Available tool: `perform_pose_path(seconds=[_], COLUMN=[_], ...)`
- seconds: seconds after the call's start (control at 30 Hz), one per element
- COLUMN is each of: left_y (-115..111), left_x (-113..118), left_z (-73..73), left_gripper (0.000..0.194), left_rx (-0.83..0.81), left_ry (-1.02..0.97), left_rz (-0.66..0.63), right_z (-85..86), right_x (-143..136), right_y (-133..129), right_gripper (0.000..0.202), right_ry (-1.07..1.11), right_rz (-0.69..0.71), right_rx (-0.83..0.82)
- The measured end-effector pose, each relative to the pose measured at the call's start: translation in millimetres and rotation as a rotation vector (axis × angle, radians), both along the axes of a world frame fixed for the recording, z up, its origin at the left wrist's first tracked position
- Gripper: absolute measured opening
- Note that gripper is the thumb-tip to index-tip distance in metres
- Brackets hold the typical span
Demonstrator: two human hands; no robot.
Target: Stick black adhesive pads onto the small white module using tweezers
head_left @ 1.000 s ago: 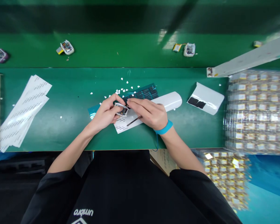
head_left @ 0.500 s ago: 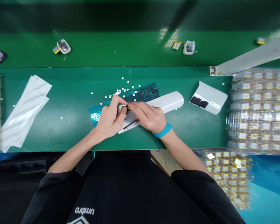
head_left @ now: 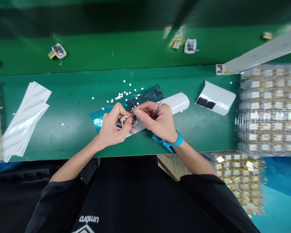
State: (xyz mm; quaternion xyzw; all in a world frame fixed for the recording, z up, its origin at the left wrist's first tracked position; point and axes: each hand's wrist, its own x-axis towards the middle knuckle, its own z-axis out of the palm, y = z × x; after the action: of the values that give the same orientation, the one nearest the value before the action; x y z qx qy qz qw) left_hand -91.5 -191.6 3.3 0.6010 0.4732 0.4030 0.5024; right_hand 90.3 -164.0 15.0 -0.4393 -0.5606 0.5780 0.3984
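Observation:
My left hand (head_left: 115, 126) is closed around a small white device housing (head_left: 134, 120) whose open side shows electronic parts. My right hand (head_left: 157, 119) is closed, with thumb and forefinger pinched at the housing's upper edge. A thin dark metal tool (head_left: 157, 110), which looks like tweezers, lies in the right hand and points up between the fingers. What the right fingertips pinch is too small to make out. Under both hands lie a curled white sheet (head_left: 178, 102) and a blue film sheet (head_left: 95, 119) with rows of black strips (head_left: 151, 96).
Small white stickers (head_left: 121, 95) are scattered behind my hands. Printed white strips (head_left: 24, 119) lie at left, and a curled sheet with black pieces (head_left: 217, 98) at right. Clear trays of parts (head_left: 269, 110) are stacked far right. Open housings with batteries (head_left: 190, 46) sit at the back.
The tool has swung from pointing down-left below my right hand to pointing upward in it. My right hand has turned, and the housing shows more between my hands. The view has shifted slightly.

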Motion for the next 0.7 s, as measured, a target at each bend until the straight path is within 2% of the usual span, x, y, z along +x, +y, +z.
perform_pose_path(seconds=[0.13,0.27,0.4,0.6,0.7], left_y=[3.7,8.3,9.4,12.1,17.2], left_x=[-1.3,-1.7,-1.5,-0.8,-0.2], left_z=[-2.0,0.7,3.7,0.7,0.5], left_gripper=[0.018,0.025,0.026,0.022,0.019], left_rx=[-0.021,-0.074,-0.093,0.026,0.093], left_ry=[-0.001,-0.049,-0.042,0.105,0.16], left_rz=[-0.028,-0.055,-0.082,-0.073,-0.044], right_z=[-9.9,-15.0,-13.1,-14.2,-16.8], right_x=[-3.9,-4.7,-4.6,-9.2,-11.0], right_y=[2.5,2.4,1.7,4.9,6.7], right_gripper=[0.042,0.04,0.037,0.039,0.043], right_ry=[0.012,-0.019,-0.057,0.14,0.147], right_rz=[0.008,-0.036,-0.003,0.002,-0.008], right_rx=[-0.063,0.069,0.151,-0.03,-0.065])
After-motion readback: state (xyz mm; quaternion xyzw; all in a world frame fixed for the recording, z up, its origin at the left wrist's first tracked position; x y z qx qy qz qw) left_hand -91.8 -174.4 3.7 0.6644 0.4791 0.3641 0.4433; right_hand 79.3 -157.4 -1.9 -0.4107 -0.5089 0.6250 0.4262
